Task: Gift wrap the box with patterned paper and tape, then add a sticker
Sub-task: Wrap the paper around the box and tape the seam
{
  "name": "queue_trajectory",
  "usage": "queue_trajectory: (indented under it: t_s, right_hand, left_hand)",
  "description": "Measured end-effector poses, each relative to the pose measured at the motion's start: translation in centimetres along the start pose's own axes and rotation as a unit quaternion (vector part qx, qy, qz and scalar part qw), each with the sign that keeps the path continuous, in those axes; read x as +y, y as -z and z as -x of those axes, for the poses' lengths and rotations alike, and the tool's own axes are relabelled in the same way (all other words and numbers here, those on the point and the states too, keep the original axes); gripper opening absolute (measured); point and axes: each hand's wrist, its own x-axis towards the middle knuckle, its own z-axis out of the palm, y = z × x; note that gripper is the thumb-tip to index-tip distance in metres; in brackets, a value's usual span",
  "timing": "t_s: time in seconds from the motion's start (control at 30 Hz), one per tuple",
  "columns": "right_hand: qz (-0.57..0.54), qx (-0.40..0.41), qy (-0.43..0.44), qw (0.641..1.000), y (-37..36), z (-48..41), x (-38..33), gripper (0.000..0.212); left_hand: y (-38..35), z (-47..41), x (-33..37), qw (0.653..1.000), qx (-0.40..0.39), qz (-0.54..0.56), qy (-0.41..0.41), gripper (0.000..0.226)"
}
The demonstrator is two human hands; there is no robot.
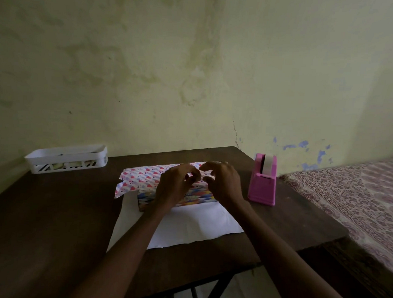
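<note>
A box [180, 198] with a multicoloured print lies on the dark table [55, 210]. Heart-patterned wrapping paper [143, 176] is folded over its top from the far side. The paper's white underside [195, 224] lies flat on the table in front of the box. My left hand [174, 186] and my right hand [223, 183] hover together over the box top, fingers curled, fingertips nearly meeting above the folded paper. Whether they pinch the paper or a strip of tape is too small to see. A pink tape dispenser [263, 182] stands right of the box.
A white slotted plastic basket [66, 158] with small items inside sits at the table's back left. A bed with a patterned cover [349, 198] adjoins the table on the right. A yellowish wall stands right behind the table.
</note>
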Motion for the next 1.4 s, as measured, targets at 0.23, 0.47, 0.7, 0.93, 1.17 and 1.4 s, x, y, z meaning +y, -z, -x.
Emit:
queue_trajectory:
  t_s: [0.23, 0.47, 0.7, 0.93, 1.17, 1.4]
  right_hand:
    - [-0.024, 0.040, 0.004, 0.999, 0.1, 0.3, 0.2, 0.015]
    - [-0.068, 0.052, -0.001, 0.996, -0.5, 0.2, 0.5, 0.022]
    - [-0.271, 0.145, -0.142, 0.941, 1.2, 0.2, -0.1, 0.024]
    - [-0.552, -0.008, -0.319, 0.770, 2.9, 1.6, -0.1, 0.045]
    - [-0.581, -0.018, -0.358, 0.730, 1.2, 2.3, -1.6, 0.051]
    - [-0.544, -0.011, -0.372, 0.752, -0.9, 3.3, -2.8, 0.050]
  left_hand:
    - [0.1, -0.2, 0.2, 0.999, 0.001, 0.028, 0.023, 0.015]
    - [0.2, -0.2, 0.3, 0.999, -0.017, 0.040, 0.031, 0.026]
    - [0.9, -0.5, 0.7, 0.995, -0.042, 0.061, 0.073, 0.030]
    - [0.9, -1.2, 0.3, 0.986, -0.109, 0.064, 0.108, 0.014]
    - [3.5, -1.5, -0.1, 0.966, -0.203, 0.112, 0.113, 0.028]
    - [4.5, 0.4, -0.8, 0.974, -0.159, 0.063, 0.151, 0.018]
